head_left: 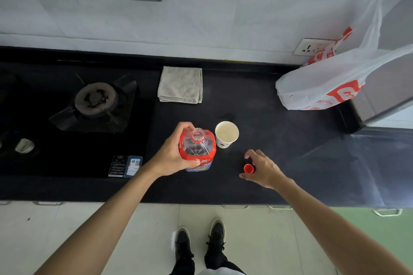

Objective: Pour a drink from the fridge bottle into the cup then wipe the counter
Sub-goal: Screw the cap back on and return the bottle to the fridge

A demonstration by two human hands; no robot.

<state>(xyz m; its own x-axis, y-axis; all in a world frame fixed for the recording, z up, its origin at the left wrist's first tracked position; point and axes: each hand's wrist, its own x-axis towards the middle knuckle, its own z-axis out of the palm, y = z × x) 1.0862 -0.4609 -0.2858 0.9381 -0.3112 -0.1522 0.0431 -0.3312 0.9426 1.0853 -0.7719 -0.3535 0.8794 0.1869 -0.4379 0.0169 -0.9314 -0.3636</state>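
A clear plastic bottle [197,148] with a red label stands upright on the black counter [279,140], its neck uncapped. My left hand [173,153] grips the bottle from its left side. Just right of the bottle stands a white paper cup [226,134]; I cannot tell if there is liquid in it. The red cap [248,168] lies on the counter nearer the front edge. My right hand [263,169] hovers over the cap with fingers spread and loosely curved, touching or nearly touching it. A folded grey cloth [180,85] lies at the back of the counter.
A gas hob with a burner [96,98] fills the left of the counter. A white and red plastic bag [324,87] sits at the back right, below a wall socket [309,48]. The counter's front edge runs just above my feet.
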